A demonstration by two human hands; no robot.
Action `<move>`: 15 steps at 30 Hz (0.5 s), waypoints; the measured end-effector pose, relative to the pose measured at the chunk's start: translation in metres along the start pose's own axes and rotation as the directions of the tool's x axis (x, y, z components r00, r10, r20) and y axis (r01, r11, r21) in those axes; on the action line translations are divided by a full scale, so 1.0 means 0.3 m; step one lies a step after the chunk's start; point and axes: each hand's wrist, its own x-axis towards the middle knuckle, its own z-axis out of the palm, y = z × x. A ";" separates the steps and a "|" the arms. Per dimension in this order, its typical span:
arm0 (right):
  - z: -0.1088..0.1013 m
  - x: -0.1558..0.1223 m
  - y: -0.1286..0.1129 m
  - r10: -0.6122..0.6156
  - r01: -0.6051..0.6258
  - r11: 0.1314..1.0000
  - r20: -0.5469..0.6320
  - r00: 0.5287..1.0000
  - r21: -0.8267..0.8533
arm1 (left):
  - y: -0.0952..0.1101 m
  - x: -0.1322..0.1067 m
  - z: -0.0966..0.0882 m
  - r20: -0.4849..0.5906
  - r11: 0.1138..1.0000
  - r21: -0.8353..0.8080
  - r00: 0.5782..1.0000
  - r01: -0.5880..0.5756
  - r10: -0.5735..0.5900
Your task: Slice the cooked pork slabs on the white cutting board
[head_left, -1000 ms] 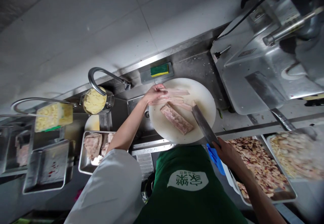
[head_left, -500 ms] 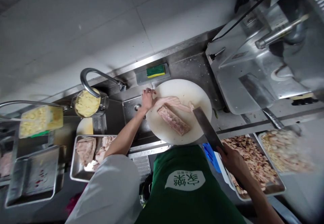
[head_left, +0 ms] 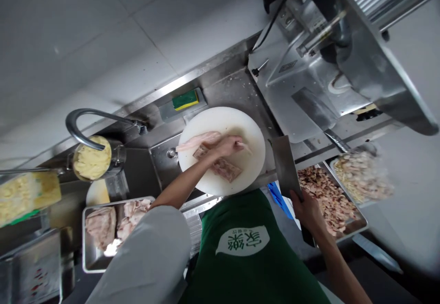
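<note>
A round white cutting board (head_left: 227,121) lies on the steel counter. On it are a thick block of raw meat (head_left: 223,169) and thin pale slices (head_left: 197,141). My left hand (head_left: 229,145) reaches across the board with its fingers closed on the right end of the slices, just above the block. My right hand (head_left: 307,210) grips the handle of a cleaver (head_left: 285,166), whose broad blade is held off the board's right edge, over the counter.
A steel slicing machine (head_left: 319,70) stands at the right. Trays of chopped meat (head_left: 323,198) and shredded food (head_left: 360,176) sit at the lower right. A tray of raw meat pieces (head_left: 110,224), a faucet (head_left: 92,116), a pot of yellow food (head_left: 92,157) and a sponge (head_left: 185,99) are at the left and back.
My left hand has moved from the board's left edge across to the right end of the slices. The cleaver has swung off the board to its right. The view has shifted.
</note>
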 end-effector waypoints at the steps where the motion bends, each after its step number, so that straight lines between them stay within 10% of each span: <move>1: 0.005 0.003 -0.002 -0.004 0.004 1.000 0.009 1.000 -0.011 | 0.010 -0.004 -0.002 -0.025 0.992 -0.127 1.000 0.008 -0.011; 6: -0.002 0.033 -0.023 -0.084 0.086 0.991 0.025 0.996 -0.102 | 0.033 -0.023 0.066 -0.148 0.886 -0.457 0.974 0.086 -0.171; 15: -0.042 0.052 -0.138 -0.311 0.372 0.869 0.224 0.924 -0.326 | -0.011 -0.128 0.135 -0.396 0.911 0.150 0.868 0.383 -0.300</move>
